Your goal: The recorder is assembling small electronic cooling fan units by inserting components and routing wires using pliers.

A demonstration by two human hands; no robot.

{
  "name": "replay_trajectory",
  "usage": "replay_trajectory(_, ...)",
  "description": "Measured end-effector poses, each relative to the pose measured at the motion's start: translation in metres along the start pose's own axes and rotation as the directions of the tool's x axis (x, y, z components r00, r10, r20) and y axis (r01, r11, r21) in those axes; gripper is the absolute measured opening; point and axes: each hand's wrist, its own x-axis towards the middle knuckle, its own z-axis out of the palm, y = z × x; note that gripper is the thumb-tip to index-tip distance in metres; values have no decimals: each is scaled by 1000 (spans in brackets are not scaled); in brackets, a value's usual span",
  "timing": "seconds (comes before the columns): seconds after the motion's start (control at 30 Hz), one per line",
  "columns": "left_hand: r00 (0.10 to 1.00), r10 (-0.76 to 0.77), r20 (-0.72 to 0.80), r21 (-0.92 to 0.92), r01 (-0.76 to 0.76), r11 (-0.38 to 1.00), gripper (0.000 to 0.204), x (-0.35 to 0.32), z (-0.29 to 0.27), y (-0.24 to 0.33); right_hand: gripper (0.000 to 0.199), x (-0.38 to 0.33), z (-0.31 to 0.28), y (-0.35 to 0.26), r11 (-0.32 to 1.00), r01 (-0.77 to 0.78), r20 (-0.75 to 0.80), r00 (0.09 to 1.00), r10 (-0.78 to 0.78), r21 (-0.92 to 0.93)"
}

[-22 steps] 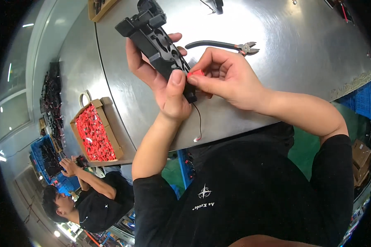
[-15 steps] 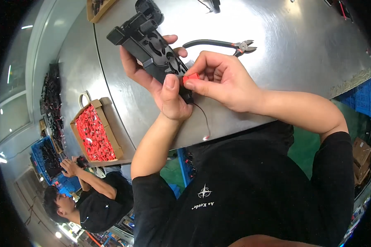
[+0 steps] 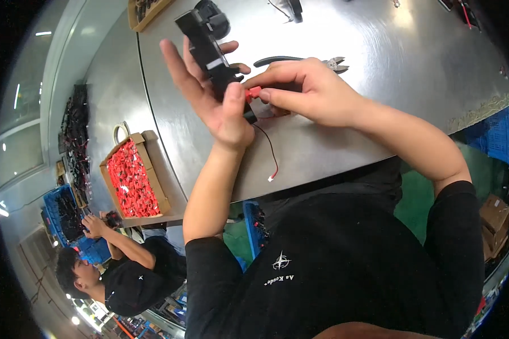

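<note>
In my left hand (image 3: 229,125) I hold a long black plastic housing (image 3: 209,50), tilted up and away from me and slightly blurred. Its far end carries a rounded black part. My right hand (image 3: 322,99) pinches a small red plastic piece (image 3: 255,92) against the housing's near end, close to my left thumb. From that end a thin dark red wire (image 3: 273,148) with a small white plug hangs down over the table. Behind my right hand lies a pair of diagonal cutters (image 3: 336,64), its handles partly hidden.
A cardboard box (image 3: 161,191) full of small red pieces stands at the left on the metal table (image 3: 322,152). Another box (image 3: 138,22) sits far left, and a black part (image 3: 293,10) lies at the far side. A co-worker (image 3: 136,277) works at lower left.
The housing has turned in my left hand, so its openwork face no longer shows. My right hand and the red piece have shifted slightly up and left. The wire's plug has swung left.
</note>
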Motion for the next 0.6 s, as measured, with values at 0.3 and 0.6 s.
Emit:
replay_trajectory(0.3, 974, -182, -131, -195, 155, 968, 66, 5, 1, 11, 12, 2, 0, -8, 980, 14, -6, 1000, -13, 199)
replay_trajectory(0.6, 963, -261, -65, -233, 240, 942, 71, -2, -12, 11, 9, -2, 4, -4, 977, -27, 49, 999, 17, 213)
